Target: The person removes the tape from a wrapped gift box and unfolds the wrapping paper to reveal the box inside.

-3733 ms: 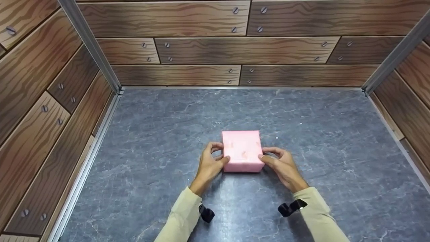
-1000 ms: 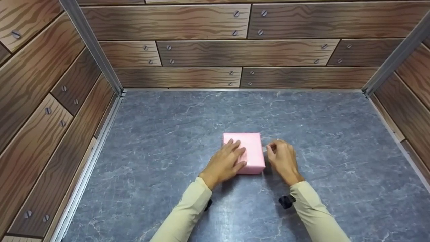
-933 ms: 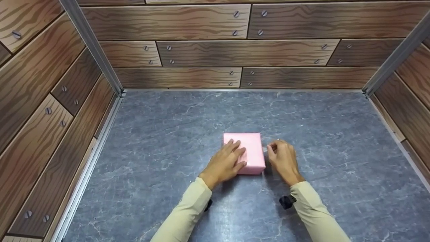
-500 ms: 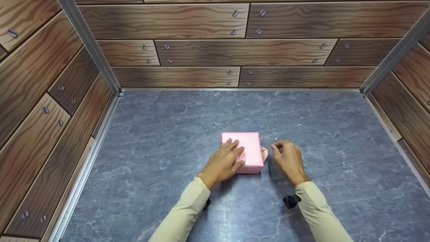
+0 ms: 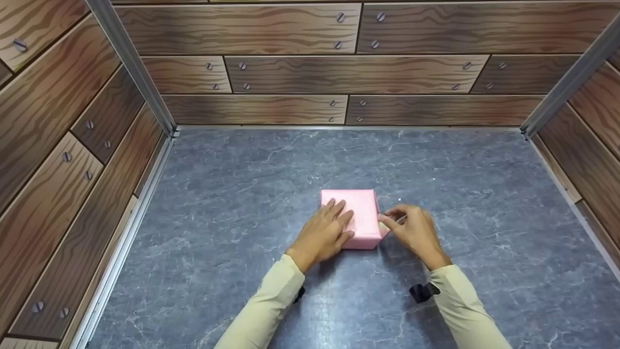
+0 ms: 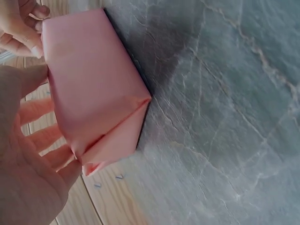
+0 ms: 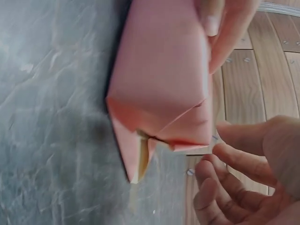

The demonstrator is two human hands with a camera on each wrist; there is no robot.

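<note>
A box (image 5: 362,208) wrapped in pink paper sits on the grey marbled surface. My left hand (image 5: 322,235) lies on its top, fingers spread. At the box's right end the wrapping is undone: a pointed lower paper flap (image 7: 126,150) sticks out, its inner side pale yellow. An upper paper fold (image 7: 187,136) overhangs it. The left end's paper (image 6: 115,140) is folded into a triangle. My right hand (image 5: 416,232) is at this right end, thumb and forefinger close to the upper fold. In the right wrist view a gap shows between thumb and forefinger, with nothing in it.
Wood-print panels (image 5: 286,75) enclose the surface at the back and both sides, with grey metal strips at the corners. Tiny white specks (image 5: 399,199) lie beyond the right hand. Black wrist cameras (image 5: 424,293) hang under both sleeves.
Earlier both hands held the box's sides; the left hand then moved onto its top. The right hand drew away, leaving a flap sticking out, and now is back at the box's right edge.
</note>
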